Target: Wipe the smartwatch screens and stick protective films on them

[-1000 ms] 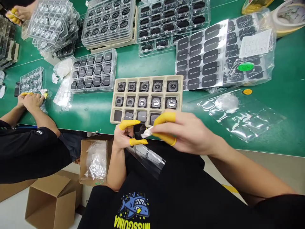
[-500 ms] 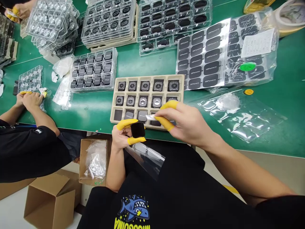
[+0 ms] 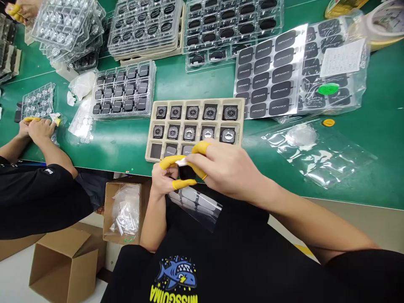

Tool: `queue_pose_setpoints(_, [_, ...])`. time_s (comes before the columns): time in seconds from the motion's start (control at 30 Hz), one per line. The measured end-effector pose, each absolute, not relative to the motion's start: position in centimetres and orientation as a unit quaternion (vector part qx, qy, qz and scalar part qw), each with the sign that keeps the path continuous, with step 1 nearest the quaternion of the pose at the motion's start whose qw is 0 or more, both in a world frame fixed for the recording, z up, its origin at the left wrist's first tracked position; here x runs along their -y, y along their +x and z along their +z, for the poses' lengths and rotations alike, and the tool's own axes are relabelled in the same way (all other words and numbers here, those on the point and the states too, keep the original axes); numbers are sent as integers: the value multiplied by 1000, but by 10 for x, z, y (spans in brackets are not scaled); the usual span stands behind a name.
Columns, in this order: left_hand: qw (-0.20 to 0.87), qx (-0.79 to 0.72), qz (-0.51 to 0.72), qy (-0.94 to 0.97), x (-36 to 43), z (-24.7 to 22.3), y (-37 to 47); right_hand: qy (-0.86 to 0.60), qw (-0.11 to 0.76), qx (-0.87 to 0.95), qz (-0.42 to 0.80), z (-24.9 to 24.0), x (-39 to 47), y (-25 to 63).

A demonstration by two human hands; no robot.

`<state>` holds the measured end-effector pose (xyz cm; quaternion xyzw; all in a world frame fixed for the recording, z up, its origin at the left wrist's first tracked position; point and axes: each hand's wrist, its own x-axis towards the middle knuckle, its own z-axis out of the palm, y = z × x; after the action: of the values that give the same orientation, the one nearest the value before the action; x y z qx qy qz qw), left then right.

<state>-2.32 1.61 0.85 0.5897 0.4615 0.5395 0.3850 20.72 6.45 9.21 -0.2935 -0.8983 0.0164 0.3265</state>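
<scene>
My left hand, in yellow finger cots, grips a dark square watch face at the table's near edge. A clear plastic sheet with rounded square pieces hangs below that hand; whether its fingers pinch the sheet is hidden. My right hand, also in yellow cots, is closed on a small white cloth that lies against the watch face's upper edge. Just beyond both hands sits a beige tray with watch faces in its compartments, backs up in the far two rows. My right hand covers part of its near row.
Sticker sheets and a clear plastic bag lie to the right. Stacked clear trays stand at the back. A co-worker's hands work at the left. Open cardboard boxes stand on the floor.
My right hand has moved left and slightly down, bringing the white cloth from over the tray onto the watch face. My left hand, with the watch face, has shifted slightly right.
</scene>
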Motion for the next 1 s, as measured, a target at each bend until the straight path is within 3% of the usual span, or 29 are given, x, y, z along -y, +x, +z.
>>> queue_pose_setpoints(0.1, [406,-466,550,562,-13,9,-27,-331,306,890,66,85,-69,223])
queue_pose_setpoints(0.23, [419,-442,548,573,-15,10,-28,-334,412,820,218,86,-69,235])
queue_pose_setpoints(0.3, [421,-431,550,579,-17,9,-26,-322,424,809,250,89,-68,231])
queue_pose_setpoints(0.6, [411,-419,550,594,-19,6,-24,-232,373,867,234,84,-65,200])
queue_pose_setpoints(0.73, [438,-436,539,572,-13,4,-26,-165,271,915,250,91,-72,224])
queue_pose_setpoints(0.83, [459,-440,550,541,-11,6,-28,-221,220,933,181,95,-80,250])
queue_pose_setpoints(1.0, [475,-418,563,531,-13,14,-23,-320,371,851,190,95,-79,252])
